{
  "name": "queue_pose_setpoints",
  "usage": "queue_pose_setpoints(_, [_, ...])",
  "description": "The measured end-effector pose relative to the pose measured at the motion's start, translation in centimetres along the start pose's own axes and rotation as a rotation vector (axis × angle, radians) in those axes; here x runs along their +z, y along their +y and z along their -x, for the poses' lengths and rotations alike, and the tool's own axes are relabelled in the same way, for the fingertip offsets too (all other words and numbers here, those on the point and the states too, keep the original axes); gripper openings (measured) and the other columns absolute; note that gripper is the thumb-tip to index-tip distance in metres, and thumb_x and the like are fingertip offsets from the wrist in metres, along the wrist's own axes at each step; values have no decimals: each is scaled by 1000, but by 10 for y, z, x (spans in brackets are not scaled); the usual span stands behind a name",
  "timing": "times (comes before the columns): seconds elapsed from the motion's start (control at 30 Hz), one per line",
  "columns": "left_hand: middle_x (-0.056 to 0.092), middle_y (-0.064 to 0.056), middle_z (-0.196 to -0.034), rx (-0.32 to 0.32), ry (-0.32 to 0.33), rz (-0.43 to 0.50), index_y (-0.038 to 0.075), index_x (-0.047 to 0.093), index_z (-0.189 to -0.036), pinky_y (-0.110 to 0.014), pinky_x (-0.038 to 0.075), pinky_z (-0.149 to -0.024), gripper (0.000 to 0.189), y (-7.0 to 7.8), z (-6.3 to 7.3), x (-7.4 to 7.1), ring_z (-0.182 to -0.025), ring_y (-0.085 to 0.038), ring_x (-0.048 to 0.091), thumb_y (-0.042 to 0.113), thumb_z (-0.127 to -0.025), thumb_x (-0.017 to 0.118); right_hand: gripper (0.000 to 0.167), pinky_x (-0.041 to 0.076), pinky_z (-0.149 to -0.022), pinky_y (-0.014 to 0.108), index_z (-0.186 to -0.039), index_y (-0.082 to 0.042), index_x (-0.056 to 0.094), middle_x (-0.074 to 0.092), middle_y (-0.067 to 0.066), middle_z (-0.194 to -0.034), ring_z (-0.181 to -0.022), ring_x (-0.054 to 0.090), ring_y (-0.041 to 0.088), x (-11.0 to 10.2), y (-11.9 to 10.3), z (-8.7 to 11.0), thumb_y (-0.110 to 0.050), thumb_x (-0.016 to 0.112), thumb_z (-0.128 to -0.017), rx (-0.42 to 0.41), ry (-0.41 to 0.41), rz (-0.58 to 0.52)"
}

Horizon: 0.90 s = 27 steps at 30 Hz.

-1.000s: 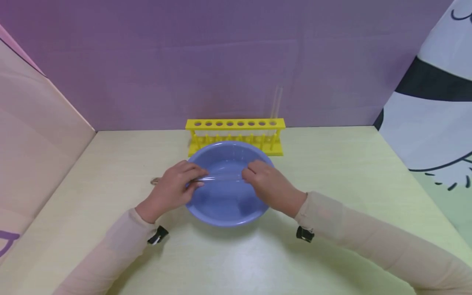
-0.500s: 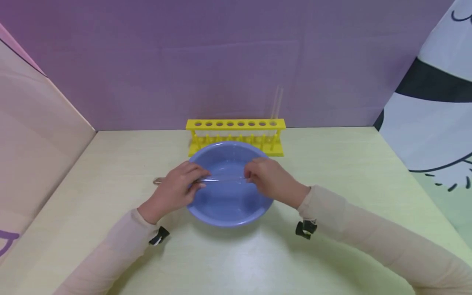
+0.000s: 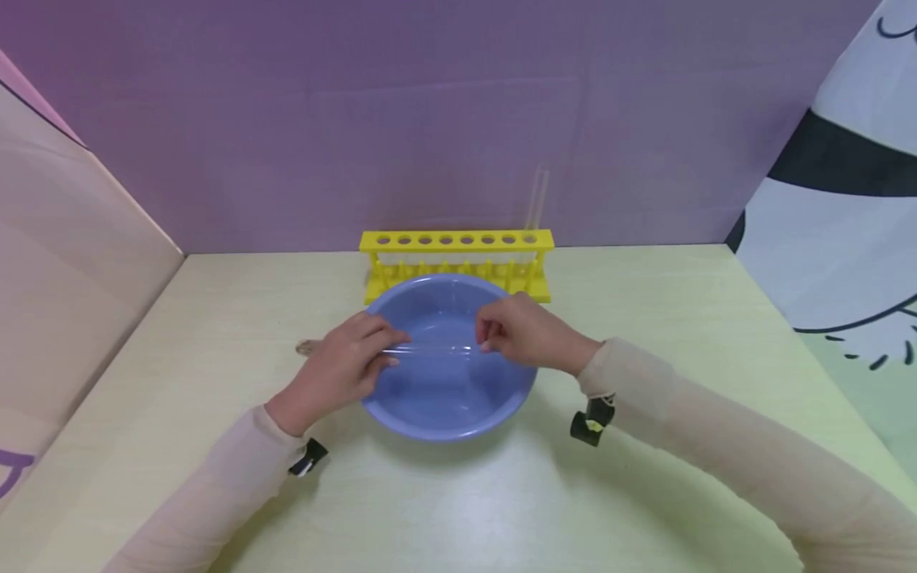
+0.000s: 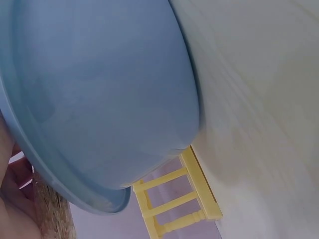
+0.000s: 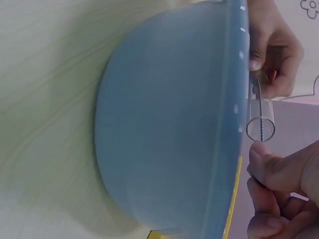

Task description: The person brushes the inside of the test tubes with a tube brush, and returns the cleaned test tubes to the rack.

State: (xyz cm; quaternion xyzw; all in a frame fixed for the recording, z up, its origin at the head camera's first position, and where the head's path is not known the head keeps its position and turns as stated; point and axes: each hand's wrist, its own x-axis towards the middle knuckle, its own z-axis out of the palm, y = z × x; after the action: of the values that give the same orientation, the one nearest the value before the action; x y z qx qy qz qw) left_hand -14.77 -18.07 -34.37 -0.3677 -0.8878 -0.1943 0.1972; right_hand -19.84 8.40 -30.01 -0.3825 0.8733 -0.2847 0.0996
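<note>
A clear test tube [image 3: 437, 350] lies level above the blue basin [image 3: 440, 398], its open mouth pointing right. My left hand [image 3: 340, 362] grips it at the basin's left rim, thumb below and fingers over it. Brown bristles [image 3: 308, 347] of a test tube brush show left of that hand; the left wrist view has these bristles [image 4: 52, 214] close by. The brush's twisted wire [image 5: 261, 130] runs out of the tube's mouth in the right wrist view. My right hand [image 3: 530, 330] pinches the wire's end between thumb and fingers, just right of the mouth.
Behind the basin stands a yellow test tube rack [image 3: 458, 243], partly hidden by it. One clear test tube [image 3: 537, 199] stands upright in the rack's rightmost hole. A purple backdrop [image 3: 444, 119] rises behind the pale wooden table [image 3: 666, 318].
My right hand has shifted slightly up and right, and its wrist has turned. The left hand and the test tube have stayed nearly in place.
</note>
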Motion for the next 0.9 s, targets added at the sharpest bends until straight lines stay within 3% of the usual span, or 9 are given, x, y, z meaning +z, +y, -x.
queue_pose_setpoints(0.4, [61, -5, -90, 38, 65, -38, 4, 67, -98, -31, 48, -69, 25, 0, -2, 3, -82, -21, 53, 1, -75, 76, 15, 48, -59, 24, -71, -7, 63, 61, -1, -67, -61, 54, 9, -13, 9, -6, 1, 74, -77, 37, -106, -75])
queue_pose_setpoints(0.9, [58, -5, -87, 61, 96, -49, 3, 66, -96, -30, 47, -68, 25, 2, -7, 1, -80, -20, 51, 2, -74, 78, 9, 40, -57, 23, -77, -3, 61, 56, 0, -65, -61, 46, 11, -29, 17, -7, 0, 68, -83, 195, -295, -320])
